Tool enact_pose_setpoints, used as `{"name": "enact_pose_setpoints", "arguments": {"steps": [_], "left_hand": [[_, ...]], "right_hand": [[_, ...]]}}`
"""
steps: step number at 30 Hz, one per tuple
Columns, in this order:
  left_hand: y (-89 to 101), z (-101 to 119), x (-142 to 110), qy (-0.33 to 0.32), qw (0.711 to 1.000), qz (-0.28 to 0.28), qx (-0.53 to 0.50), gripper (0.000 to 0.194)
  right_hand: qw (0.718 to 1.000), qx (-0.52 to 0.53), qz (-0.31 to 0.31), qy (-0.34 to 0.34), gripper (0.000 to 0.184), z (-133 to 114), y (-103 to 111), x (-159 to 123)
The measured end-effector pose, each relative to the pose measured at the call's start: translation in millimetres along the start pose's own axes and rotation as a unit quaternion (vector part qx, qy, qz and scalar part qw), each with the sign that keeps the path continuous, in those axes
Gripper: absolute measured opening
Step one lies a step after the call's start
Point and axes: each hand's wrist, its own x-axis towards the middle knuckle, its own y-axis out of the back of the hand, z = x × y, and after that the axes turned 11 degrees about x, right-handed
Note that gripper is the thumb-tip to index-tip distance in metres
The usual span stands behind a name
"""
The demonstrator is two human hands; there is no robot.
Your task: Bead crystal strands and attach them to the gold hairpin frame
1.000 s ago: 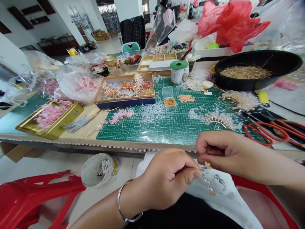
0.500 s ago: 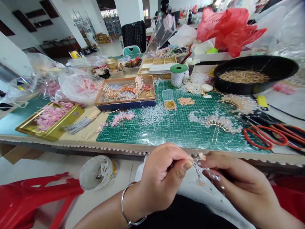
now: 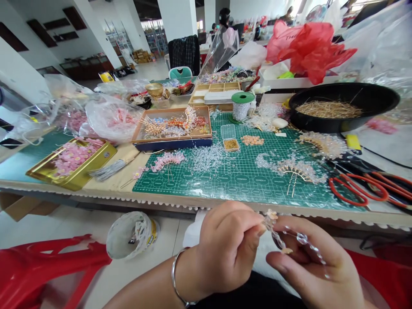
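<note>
My left hand (image 3: pixel 230 249) is closed in a pinch at the thumb and forefinger. It grips a beaded hair ornament (image 3: pixel 276 235) made of clear beads on wire with small peach flowers. Close by on the right, my right hand (image 3: pixel 318 257) has its thumb apart from its curled fingers. A thin strand of clear beads (image 3: pixel 313 247) trails in front of those fingers. The forefinger is close to the upper peach flower (image 3: pixel 271 214); whether it touches is unclear. A green cutting mat (image 3: pixel 209 189) lies beyond both hands, bearing an open bead box (image 3: pixel 231 145) and peach flower pieces (image 3: pixel 252 140).
Clear beads (image 3: pixel 207 158) and a pink beaded comb (image 3: pixel 168 159) lie on the mat. Red-handled scissors (image 3: pixel 349 189) rest at right, before a black basin (image 3: pixel 344 124). A gold tin (image 3: pixel 72 171) stands left. Below are a white bucket (image 3: pixel 124 240) and a red stool (image 3: pixel 48 270).
My right thumb has parted from the fingers, and that hand has turned to show more palm. The bead strand now spreads across it. My left hand keeps its pinch, slightly lower.
</note>
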Motion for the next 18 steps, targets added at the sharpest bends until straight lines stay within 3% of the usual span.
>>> {"name": "enact_pose_setpoints", "arguments": {"steps": [4,8,10,12,15,18], "left_hand": [[-2.5,-3,-3,-0.038,0.997,0.019,0.06,0.022],[-5.2,-4,-1,-0.029,0.998,0.037,0.03,0.015],[-5.1,-3,1,0.041,0.999,0.018,-0.018,0.009],[-4.1,-3,5,0.162,0.982,-0.021,-0.097,0.01],[-3.0,-4,8,0.316,0.911,-0.077,-0.253,0.019],[-3.7,-8,9,0.351,0.869,-0.07,-0.343,0.021]], "right_hand": [[0.999,0.029,0.023,-0.036,0.034,4,-6,2],[0.995,0.058,0.038,-0.071,0.032,13,-9,-7],[0.992,0.084,0.042,-0.087,0.026,16,-9,-12],[0.991,0.099,0.043,-0.081,0.017,17,-9,-14],[0.997,0.065,0.037,-0.034,0.017,15,-10,-14],[1.0,0.015,0.025,-0.007,0.019,11,-11,-13]]}}
